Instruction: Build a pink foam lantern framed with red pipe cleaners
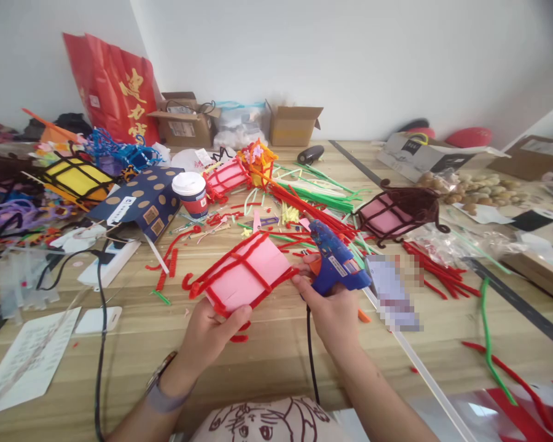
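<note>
My left hand (214,334) grips the near left end of a lantern (246,276) with pink panels and a red pipe-cleaner frame, its thumb lying along the lower edge. A blue glue gun (334,261) is held in my right hand (332,313), which is at the lantern's right end. My right thumb and index finger seem to touch the tip of a red pipe cleaner there. Part of the glue gun's grip is covered by my fingers, and a black cord (311,362) hangs below it.
Loose red pipe cleaners (311,209) and green ones (304,195) lie behind the lantern. A brown-framed lantern (396,212) stands right. A paper cup (190,193) and dotted blue box (141,199) stand left. A clear strip (424,362) crosses the table at right; a black cable (102,331) runs left.
</note>
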Available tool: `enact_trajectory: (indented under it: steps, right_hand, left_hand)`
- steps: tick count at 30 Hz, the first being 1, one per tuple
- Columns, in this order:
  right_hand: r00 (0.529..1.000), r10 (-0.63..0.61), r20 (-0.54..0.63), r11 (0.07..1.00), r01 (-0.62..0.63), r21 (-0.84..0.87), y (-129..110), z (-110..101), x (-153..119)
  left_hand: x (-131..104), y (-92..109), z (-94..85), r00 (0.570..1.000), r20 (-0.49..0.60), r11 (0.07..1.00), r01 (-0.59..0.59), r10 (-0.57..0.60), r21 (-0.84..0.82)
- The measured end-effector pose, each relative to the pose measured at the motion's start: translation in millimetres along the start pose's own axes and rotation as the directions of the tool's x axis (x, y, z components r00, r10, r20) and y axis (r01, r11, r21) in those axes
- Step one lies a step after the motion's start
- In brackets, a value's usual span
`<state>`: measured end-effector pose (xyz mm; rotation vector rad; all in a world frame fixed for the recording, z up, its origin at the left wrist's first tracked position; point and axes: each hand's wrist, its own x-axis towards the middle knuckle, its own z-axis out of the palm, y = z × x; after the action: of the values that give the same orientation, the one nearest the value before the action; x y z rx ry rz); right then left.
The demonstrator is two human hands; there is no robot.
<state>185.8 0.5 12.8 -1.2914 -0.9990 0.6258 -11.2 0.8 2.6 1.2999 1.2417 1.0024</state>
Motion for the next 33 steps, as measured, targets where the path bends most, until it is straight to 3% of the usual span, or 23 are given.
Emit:
enact_trajectory:
  steps: [11,17,23,27,33]
  right_hand:
    - [0.969,-0.188,-0.158,0.975,0.165,-0.146,-6.1,8.0,-6.0]
    - [0.975,-0.105,-0.197,0.992,0.089,-0.091,-10.6,10.4,-7.5]
    - [1.000,-0.026,-0.008,0.999,0.026,0.025,-1.2,-9.0,0.9]
    - [0.995,0.023,0.092,0.969,-0.045,0.244,1.8,-25.0,5.1]
    - [0.931,0.093,0.352,0.902,-0.228,0.365,4.9,-35.9,7.6]
  left_hand:
    - [-0.5,-1.5,1.1,0.980,0.094,0.983,-0.180,0.175,0.043]
    - [-4.5,3.2,4.7,0.983,0.086,0.986,-0.166,0.163,0.030]
    - [0.5,-2.7,-1.8,1.000,-0.007,0.993,0.015,-0.016,-0.118]
    - [8.2,-7.8,-6.7,0.998,-0.034,0.966,0.034,-0.044,-0.257]
    - [12.2,-7.9,-4.3,0.998,-0.054,0.929,0.020,-0.043,-0.369]
